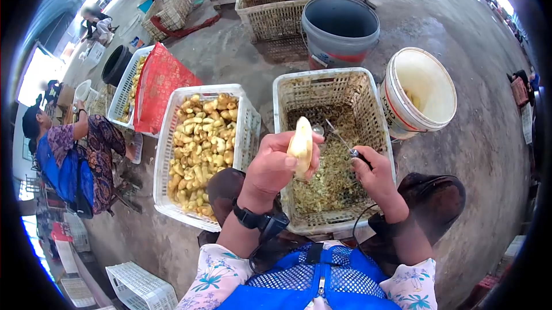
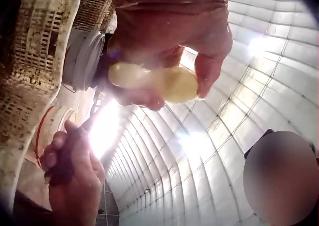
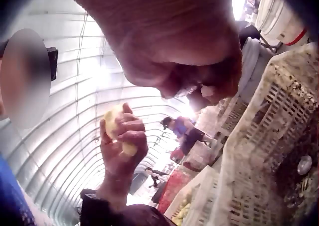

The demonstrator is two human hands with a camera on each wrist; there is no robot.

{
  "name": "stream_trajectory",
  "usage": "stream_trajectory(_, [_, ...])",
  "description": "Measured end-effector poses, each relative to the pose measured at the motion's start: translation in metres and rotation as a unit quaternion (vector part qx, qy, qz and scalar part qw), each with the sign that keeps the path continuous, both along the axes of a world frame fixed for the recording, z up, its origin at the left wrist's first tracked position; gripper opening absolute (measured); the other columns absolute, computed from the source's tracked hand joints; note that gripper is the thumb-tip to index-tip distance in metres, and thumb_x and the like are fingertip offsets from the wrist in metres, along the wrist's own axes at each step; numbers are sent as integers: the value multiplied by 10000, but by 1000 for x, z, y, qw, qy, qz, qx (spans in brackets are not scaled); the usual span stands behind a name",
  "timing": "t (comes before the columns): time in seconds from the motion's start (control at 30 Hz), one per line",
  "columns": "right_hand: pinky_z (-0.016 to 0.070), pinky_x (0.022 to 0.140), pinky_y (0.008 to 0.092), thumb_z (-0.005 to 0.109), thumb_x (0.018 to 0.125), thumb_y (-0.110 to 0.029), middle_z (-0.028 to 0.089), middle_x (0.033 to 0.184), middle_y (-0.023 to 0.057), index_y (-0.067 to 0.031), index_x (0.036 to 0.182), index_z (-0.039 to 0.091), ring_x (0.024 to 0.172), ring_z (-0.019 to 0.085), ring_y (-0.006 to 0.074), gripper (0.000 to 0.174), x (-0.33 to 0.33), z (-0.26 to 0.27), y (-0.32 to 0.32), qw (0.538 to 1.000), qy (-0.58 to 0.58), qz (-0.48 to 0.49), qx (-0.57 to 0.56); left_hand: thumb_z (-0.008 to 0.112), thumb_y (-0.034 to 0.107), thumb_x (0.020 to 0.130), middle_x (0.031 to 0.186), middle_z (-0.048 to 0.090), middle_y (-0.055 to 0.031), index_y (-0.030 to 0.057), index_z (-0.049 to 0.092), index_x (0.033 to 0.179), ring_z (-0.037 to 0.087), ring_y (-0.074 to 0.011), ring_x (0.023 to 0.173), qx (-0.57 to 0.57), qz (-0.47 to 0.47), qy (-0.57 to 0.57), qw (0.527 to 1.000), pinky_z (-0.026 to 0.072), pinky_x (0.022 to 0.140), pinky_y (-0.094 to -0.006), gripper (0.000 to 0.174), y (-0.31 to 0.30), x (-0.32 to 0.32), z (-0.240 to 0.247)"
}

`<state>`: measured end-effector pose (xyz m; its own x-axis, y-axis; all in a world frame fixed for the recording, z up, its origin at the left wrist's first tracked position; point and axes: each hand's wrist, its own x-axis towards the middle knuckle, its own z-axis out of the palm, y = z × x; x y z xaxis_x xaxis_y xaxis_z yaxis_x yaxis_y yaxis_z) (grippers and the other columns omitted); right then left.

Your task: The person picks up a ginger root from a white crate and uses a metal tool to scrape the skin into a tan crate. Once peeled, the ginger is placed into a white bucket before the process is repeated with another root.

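In the head view my left hand (image 1: 269,163) holds up a pale yellow, two-lobed root (image 1: 300,148) that looks like ginger, gripped between thumb and fingers. My right hand (image 1: 376,180) grips the dark handle of a small knife (image 1: 340,136), its thin blade pointing up and left, apart from the root. Both hands are over a white slatted crate (image 1: 277,115) with pale shavings (image 1: 319,186) and darker scraps at the bottom. The left wrist view shows the root (image 2: 177,85) close up. A shiny round object (image 3: 304,164) lies among the scraps.
Left of the scrap crate stands a white crate (image 1: 248,137) full of yellow roots (image 1: 201,149). A white bucket (image 1: 394,100) and a grey bucket (image 1: 313,39) stand right and behind. Another crate (image 1: 247,19) is farther back. A seated person (image 1: 75,160) is at left.
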<state>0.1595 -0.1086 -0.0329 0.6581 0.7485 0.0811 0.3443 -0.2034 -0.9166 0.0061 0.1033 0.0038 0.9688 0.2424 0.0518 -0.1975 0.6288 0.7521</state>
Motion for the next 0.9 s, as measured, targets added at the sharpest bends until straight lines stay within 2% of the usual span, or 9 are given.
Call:
stream_trajectory(0.07, [491, 633, 319, 652, 947, -27, 615, 783, 116, 18, 1125, 643, 659, 594, 206, 184, -12, 22, 4, 995, 98, -19, 23, 707, 396, 832, 867, 664, -133, -106, 548, 1356, 607, -197, 709, -59, 9, -14, 998, 483, 645, -316, 743, -2, 4, -4])
stream_trajectory(0.1, [487, 619, 315, 677, 942, -41, 620, 790, 105, 13, 1135, 635, 660, 604, 206, 205, -15, 28, 5, 997, 63, -12, 34, 606, 437, 904, 880, 659, -149, -96, 458, 1433, 600, -207, 715, -65, 4, -24, 998, 478, 655, -328, 765, -3, 3, -1])
stream_trajectory(0.2, [489, 607, 328, 696, 923, -34, 616, 791, 110, 4, 1121, 642, 658, 611, 218, 209, -31, 53, 15, 990, -100, 38, 88, 553, 432, 938, 868, 651, -162, -84, 456, 1427, 587, -213, 694, -129, -3, -25, 991, 476, 648, -338, 718, -5, 6, -2])
stream_trajectory(0.33, [508, 603, 385, 754, 878, -85, 643, 820, 142, -15, 1080, 656, 680, 647, 321, 235, -37, 51, 28, 972, -192, 64, 120, 458, 432, 1033, 874, 632, -157, -75, 474, 1397, 583, -227, 707, -169, 10, -24, 985, 471, 649, -338, 624, -9, 7, 3])
stream_trajectory(0.37, [514, 604, 405, 782, 833, -98, 657, 832, 148, -21, 1069, 658, 702, 657, 348, 277, -38, 49, 30, 966, -225, 66, 110, 435, 443, 1043, 873, 625, -151, -84, 488, 1384, 573, -230, 715, -182, 27, -5, 983, 468, 638, -348, 630, -10, 7, 6])
stream_trajectory(0.43, [519, 611, 410, 790, 804, -91, 662, 837, 146, -19, 1067, 659, 716, 662, 345, 303, -38, 47, 35, 960, -247, 67, 116, 388, 465, 1064, 872, 612, -138, -103, 516, 1358, 552, -238, 731, -208, 60, 36, 976, 460, 618, -366, 652, -13, 9, 8])
stream_trajectory(0.53, [530, 631, 417, 804, 774, -95, 670, 846, 143, -17, 1064, 659, 740, 669, 342, 333, -37, 43, 38, 956, -267, 75, 98, 354, 445, 1097, 846, 611, -116, -80, 532, 1334, 591, -222, 778, -222, 56, 36, 973, 476, 628, -353, 602, -9, 14, -7])
stream_trajectory(0.63, [539, 650, 423, 814, 763, -107, 677, 856, 144, -17, 1061, 660, 758, 674, 345, 348, -35, 40, 39, 953, -281, 77, 86, 345, 449, 1104, 831, 609, -114, -76, 551, 1304, 583, -221, 754, -221, 81, 78, 969, 476, 626, -354, 598, -9, 15, -11])
stream_trajectory(0.9, [542, 659, 426, 813, 766, -105, 684, 874, 148, -21, 1058, 665, 769, 675, 349, 338, -31, 43, 38, 951, -288, 68, 86, 368, 466, 1097, 814, 614, -112, -58, 571, 1245, 579, -216, 708, -232, 55, 83, 968, 453, 591, -350, 581, -8, 15, -13])
